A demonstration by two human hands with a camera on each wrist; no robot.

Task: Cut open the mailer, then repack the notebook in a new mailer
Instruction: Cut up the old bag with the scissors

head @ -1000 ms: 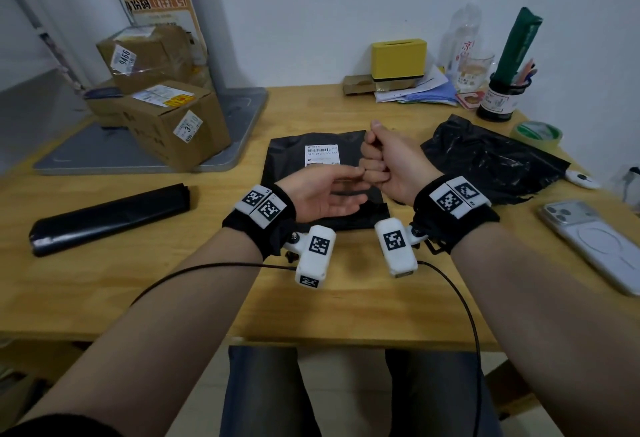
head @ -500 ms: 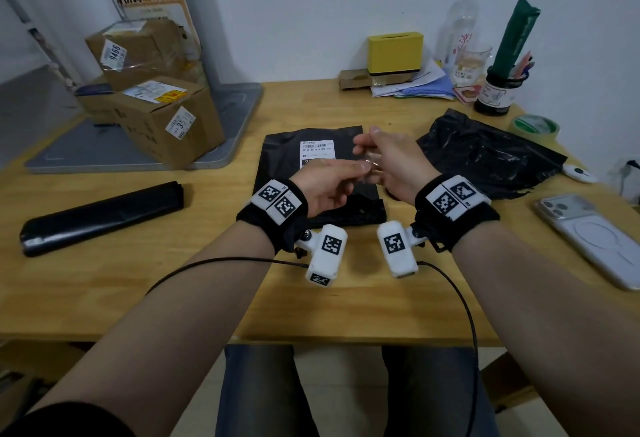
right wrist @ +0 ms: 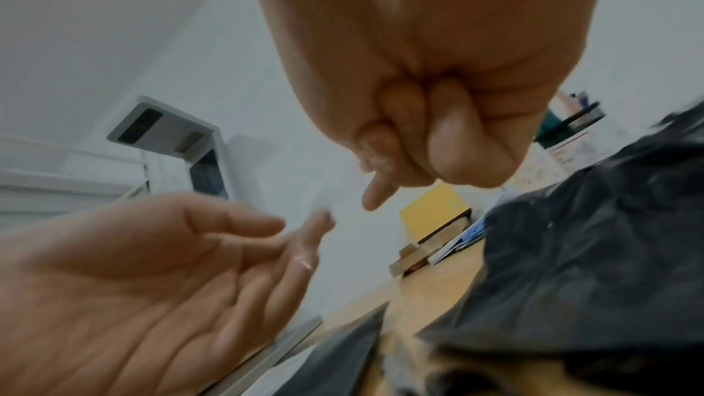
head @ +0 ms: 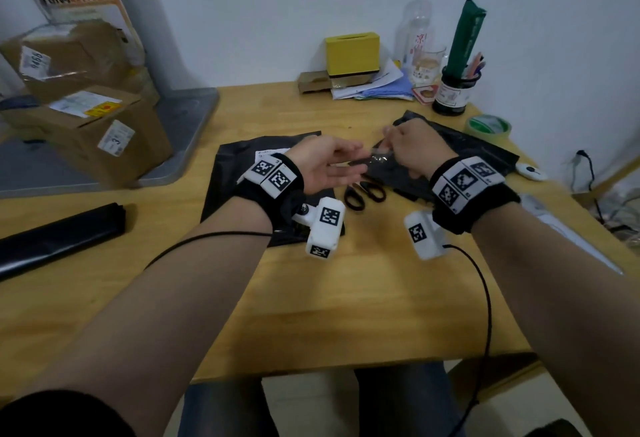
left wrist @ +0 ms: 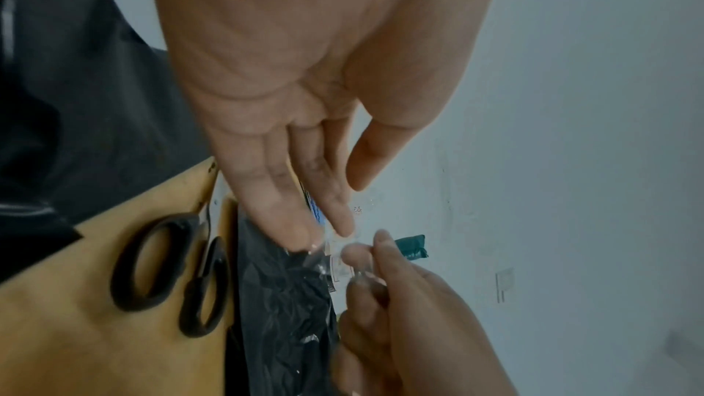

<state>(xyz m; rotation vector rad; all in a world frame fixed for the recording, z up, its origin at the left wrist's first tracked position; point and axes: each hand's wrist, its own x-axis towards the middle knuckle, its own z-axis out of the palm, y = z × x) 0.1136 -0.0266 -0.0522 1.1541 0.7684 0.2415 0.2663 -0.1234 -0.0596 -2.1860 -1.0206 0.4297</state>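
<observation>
Hands meet mid-frame above table [head: 346, 298] | left hand [head: 323, 164] spread, palm up | right hand [head: 414, 151] pinching clear tape scrap [left wrist: 344, 255] (blurred) | mailer [head: 239, 173] flat under left wrist | scissors [head: 363, 192] beside it, untouched

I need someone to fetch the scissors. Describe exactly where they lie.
On the wooden table, look between the person's two wrists. The scissors lie flat there, between the labelled black mailer and the crumpled black bag. Only they have two black loop handles.
</observation>
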